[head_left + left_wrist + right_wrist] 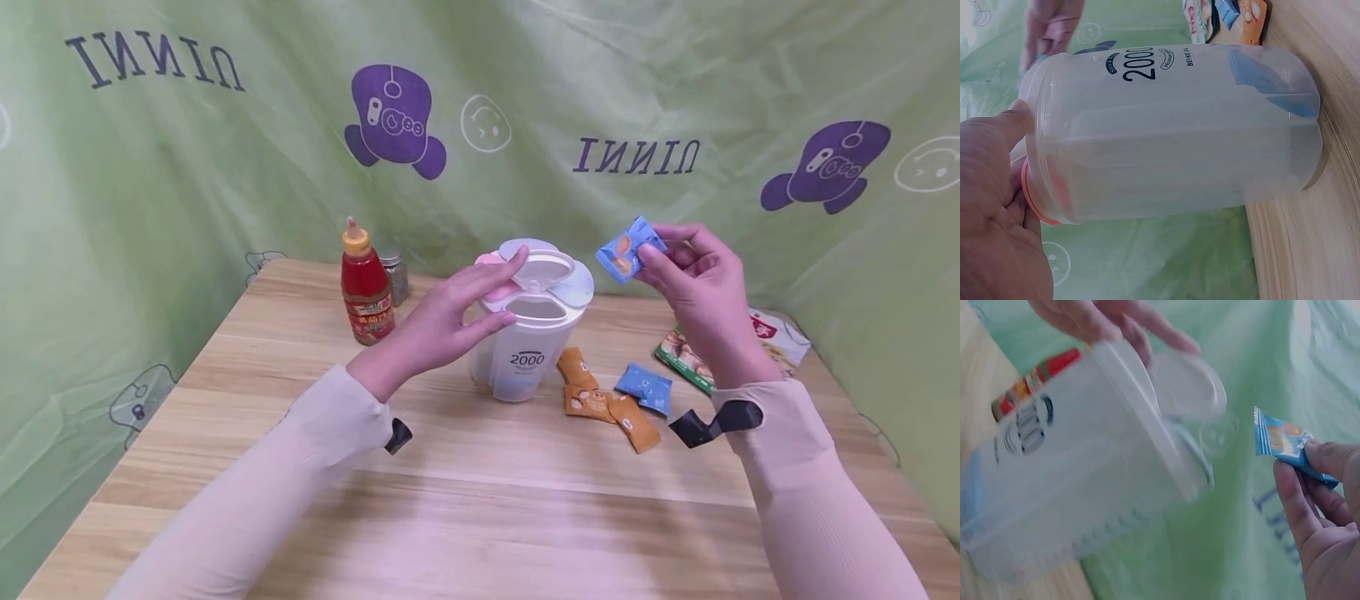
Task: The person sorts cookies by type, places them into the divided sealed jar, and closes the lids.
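Observation:
A clear plastic storage container (pixel 517 367) marked "2000" stands upright on the table, its lid divided into sections with one front flap (pixel 545 268) raised. My left hand (pixel 450 321) lies at the lid, fingers fairly straight, fingertips at the raised flap and thumb at the front rim. In the left wrist view a blue shape (pixel 1272 81) shows through the wall near the container's base. Right of the lid and above the table, my right hand (pixel 705 279) pinches a small blue snack packet (pixel 626 250) between thumb and fingers; the right wrist view shows its crimped end pointing toward the lid.
Orange packets (pixel 588 402) and blue packets (pixel 647 387) lie right of the container. Farther right is a green-and-white food bag (pixel 686 358). A red sauce bottle (pixel 366 292) and a small jar (pixel 396 279) stand at the left, before a green curtain (pixel 285 167).

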### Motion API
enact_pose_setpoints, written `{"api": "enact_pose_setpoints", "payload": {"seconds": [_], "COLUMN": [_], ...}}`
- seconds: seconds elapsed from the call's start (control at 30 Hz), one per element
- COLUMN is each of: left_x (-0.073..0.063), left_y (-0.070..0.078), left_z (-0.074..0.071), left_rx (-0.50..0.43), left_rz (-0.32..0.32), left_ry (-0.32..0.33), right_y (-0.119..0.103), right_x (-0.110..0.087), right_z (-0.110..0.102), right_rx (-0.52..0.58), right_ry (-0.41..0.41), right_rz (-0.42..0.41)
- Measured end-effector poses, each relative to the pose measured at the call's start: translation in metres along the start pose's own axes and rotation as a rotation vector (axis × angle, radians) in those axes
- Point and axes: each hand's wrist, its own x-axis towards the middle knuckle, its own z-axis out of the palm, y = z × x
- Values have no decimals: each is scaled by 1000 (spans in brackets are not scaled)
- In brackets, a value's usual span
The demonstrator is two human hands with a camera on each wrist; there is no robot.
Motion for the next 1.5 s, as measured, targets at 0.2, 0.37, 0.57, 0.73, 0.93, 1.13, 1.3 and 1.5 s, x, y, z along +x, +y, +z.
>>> {"api": "enact_pose_setpoints", "payload": {"seconds": [0.2,0.37,0.57,0.73,0.93,1.13,1.3,1.5], "left_x": [2,1,3,3,2,-1,-2,-2], "left_y": [0,0,0,0,-1,-1,-2,-1], "left_z": [1,1,0,0,1,0,0,-1], "left_rx": [-5,-7,-10,-5,-1,0,1,8], "left_rz": [25,29,46,44,51,33,38,20], "left_ry": [-7,-22,-19,-20,-14,-11,-3,-8], "right_y": [-9,-5,4,11,16,22,22,21], "right_x": [-16,-26,-26,-26,-27,-27,-27,-27], "right_z": [25,45,59,61,59,59,59,58], "right_rx": [-130,-341,-537,-603,-664,-719,-764,-811], "right_ry": [-97,-199,-277,-330,-375,-395,-408,-443], "right_rz": [-126,-190,-332,-326,-337,-376,-378,-393]}}
